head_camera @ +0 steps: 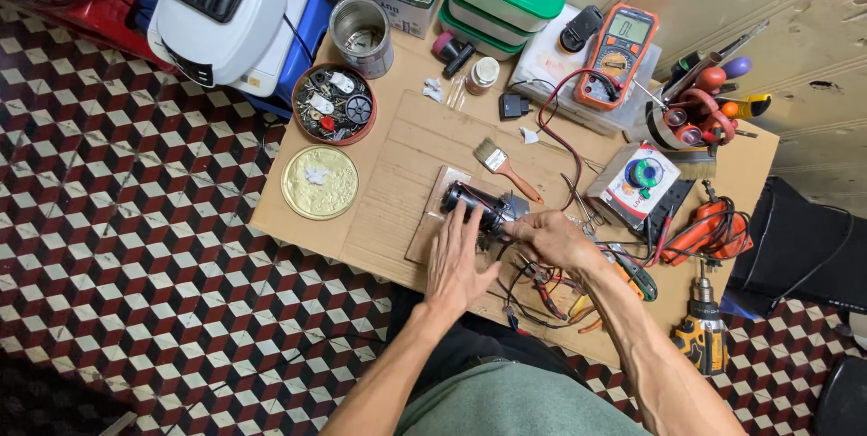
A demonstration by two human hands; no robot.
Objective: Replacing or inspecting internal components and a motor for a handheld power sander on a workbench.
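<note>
Black and cylindrical, a small motor (477,206) lies on a cardboard sheet (406,156) under both hands. Left hand (456,260) rests flat on it, fingers released and spread. Right hand (551,239) seems to pinch its metal end, though the grip is partly hidden. Beyond the fingertips lies a paintbrush (506,168); pliers (545,287) sit just behind the right wrist.

both hands forward: left hand (459,260) flat, right hand (553,239) curled
</note>
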